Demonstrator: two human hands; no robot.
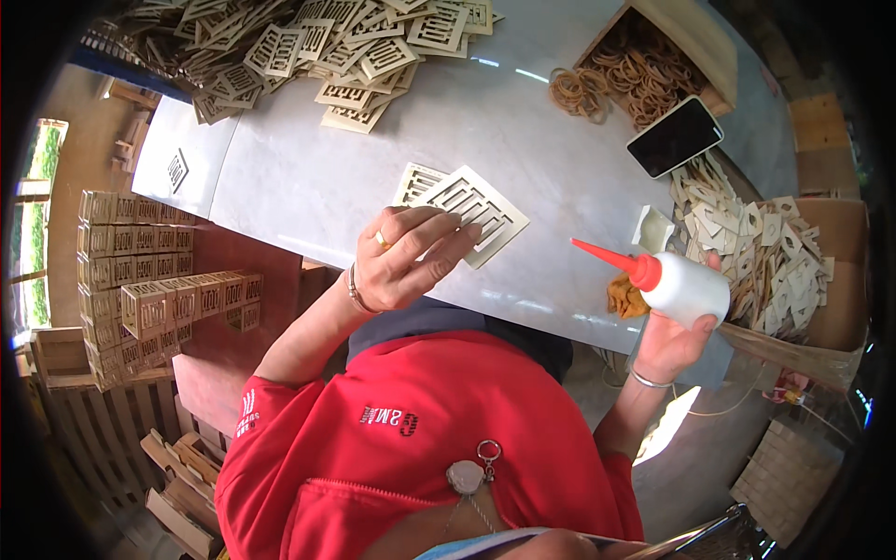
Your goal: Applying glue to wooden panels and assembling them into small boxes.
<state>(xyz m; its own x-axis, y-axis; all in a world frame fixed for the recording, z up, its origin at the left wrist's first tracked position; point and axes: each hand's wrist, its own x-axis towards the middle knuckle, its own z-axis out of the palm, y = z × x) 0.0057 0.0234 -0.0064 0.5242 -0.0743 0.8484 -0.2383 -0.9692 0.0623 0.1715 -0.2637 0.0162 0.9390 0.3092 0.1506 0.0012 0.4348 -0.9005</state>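
Note:
My left hand [406, 257], with a ring and a bracelet, pinches a thin, pale wooden panel with cut-out slots [485, 213] over the front edge of the table. A second slotted panel [417, 183] shows behind it; whether it is held too or lies on the table I cannot tell. On the right, my right hand [674, 345] grips a white squeeze bottle [689, 291] by its lower part. The bottle is tipped sideways, its red pointed nozzle [607, 254] aimed left toward the panel but well apart from it.
A heap of slotted panels [373, 56] covers the table's [327, 177] far left. Farther right are a box of rubber bands [653, 70], a phone [676, 137], a small white tray [652, 228], an orange cloth [625, 297] and a carton of small wooden pieces [765, 252]. Assembled slotted boxes [140, 280] are stacked left.

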